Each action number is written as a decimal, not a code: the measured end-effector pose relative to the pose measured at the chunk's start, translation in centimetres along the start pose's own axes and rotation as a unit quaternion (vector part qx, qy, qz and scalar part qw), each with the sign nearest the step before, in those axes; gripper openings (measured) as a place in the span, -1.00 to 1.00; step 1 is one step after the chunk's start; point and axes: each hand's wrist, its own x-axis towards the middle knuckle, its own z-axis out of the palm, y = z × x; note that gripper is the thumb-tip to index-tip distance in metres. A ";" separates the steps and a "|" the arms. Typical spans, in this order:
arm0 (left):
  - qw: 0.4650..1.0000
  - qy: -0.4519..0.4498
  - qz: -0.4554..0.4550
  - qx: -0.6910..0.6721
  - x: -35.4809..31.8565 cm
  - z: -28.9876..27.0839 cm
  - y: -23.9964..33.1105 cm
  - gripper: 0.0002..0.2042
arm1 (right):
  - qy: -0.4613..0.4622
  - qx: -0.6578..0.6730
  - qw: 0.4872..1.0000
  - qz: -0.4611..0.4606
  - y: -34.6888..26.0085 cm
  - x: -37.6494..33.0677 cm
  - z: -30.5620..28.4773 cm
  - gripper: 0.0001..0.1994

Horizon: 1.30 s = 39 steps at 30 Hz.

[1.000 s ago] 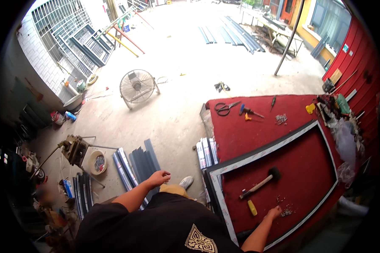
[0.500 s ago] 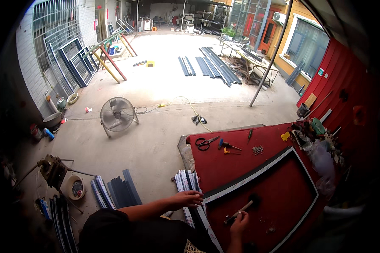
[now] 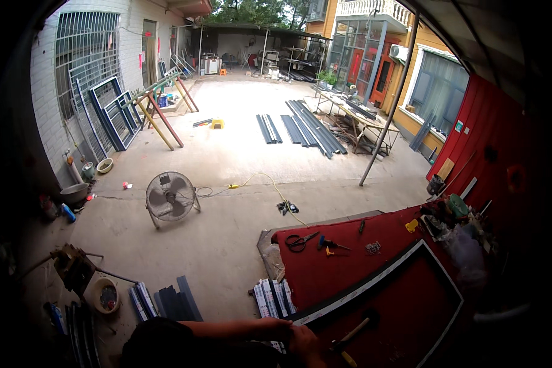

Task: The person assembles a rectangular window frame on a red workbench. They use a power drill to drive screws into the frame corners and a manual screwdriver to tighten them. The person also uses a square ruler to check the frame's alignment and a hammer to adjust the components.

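My left hand (image 3: 279,329) and my right hand (image 3: 304,339) meet at the near left corner of a dark frame with pale strips (image 3: 349,299). The frame lies on the red-covered table (image 3: 313,270). The right hand's fingers look curled; what they hold, if anything, is too dark and small to make out. Those of the left are partly hidden against it. Right of the hands a hammer (image 3: 354,331) rests inside the frame, its dark head pointing away. A yellow-handled tool (image 3: 348,359) lies just nearer.
On the table beyond the frame are black scissors (image 3: 297,243), a yellow-handled tool (image 3: 332,252) and small metal pieces (image 3: 373,248). Clutter and a plastic bag (image 3: 467,248) line its right side. Wrapped profiles (image 3: 270,300) stand beside its left edge; a floor fan (image 3: 170,196) is farther out.
My right hand has moved left from beside the hammer to meet my left hand at the frame corner. The view has tilted up, so the scene sits lower.
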 end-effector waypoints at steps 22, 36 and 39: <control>0.998 0.060 -0.004 -0.013 3.8 -5.5 -3.3 -0.65 | 0.022 0.078 0.997 0.004 -2.8 0.2 -2.2 -0.85; 0.992 0.001 0.064 0.111 0.3 -5.6 -4.1 -0.63 | 0.034 0.130 0.990 0.050 -3.3 -0.3 -2.8 -0.83; 0.989 -0.012 0.068 0.130 -0.2 -5.1 -3.6 -0.65 | 0.032 0.147 0.987 0.060 -3.5 -0.1 -2.7 -0.81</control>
